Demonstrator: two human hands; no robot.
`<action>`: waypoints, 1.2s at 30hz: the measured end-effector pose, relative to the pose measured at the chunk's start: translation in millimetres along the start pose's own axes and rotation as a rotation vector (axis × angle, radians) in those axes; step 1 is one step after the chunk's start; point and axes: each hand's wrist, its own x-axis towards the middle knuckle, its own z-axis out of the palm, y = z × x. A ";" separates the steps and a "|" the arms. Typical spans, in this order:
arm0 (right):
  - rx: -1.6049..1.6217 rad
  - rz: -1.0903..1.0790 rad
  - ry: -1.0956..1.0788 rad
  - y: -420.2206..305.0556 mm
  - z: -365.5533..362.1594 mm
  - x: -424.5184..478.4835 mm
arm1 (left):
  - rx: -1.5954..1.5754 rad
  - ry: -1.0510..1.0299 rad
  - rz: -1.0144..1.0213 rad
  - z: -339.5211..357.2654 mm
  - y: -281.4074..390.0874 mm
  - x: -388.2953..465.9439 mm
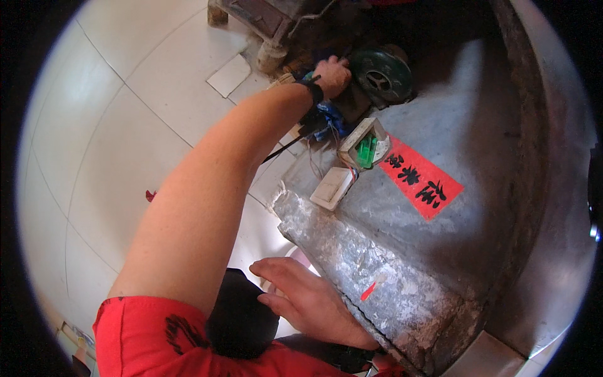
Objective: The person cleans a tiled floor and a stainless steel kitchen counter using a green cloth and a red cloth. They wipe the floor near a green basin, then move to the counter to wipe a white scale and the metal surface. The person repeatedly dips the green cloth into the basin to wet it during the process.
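Observation:
My left arm, in a red sleeve, stretches across to the far side of a grey concrete ledge (367, 264). My left hand (333, 75), with a black band at the wrist, is beside a dark green round metal wheel or blower housing (381, 75). Its fingers curl over dark clutter, and whether they grip anything is hidden. A blue bundle (330, 118) lies just below the wrist. Close to my body, my right hand (311, 301) is over the ledge's near left edge, thumb and fingers apart, with nothing visible in it. A pinkish basin (301, 257) shows partly behind it.
An open box (353, 141) holds green translucent plastic pieces. Beside it, a white switch (332, 187) has wires attached. Red paper (424, 181) with black writing lies on the concrete. A worn low wooden stool (256, 21) stands on the tiled floor (118, 141), near a loose tile piece (230, 75).

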 end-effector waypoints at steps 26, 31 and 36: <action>-0.004 0.012 0.018 4.4 6.5 1.9 | -0.444 -0.110 0.647 31.2 -13.9 -3.7; -0.070 -0.023 0.058 5.3 1.6 0.5 | -0.800 -0.056 0.129 -30.3 -17.4 -7.0; -0.106 -0.070 0.090 2.2 4.1 -0.2 | -1.499 -0.088 -0.023 -56.3 -39.4 -61.1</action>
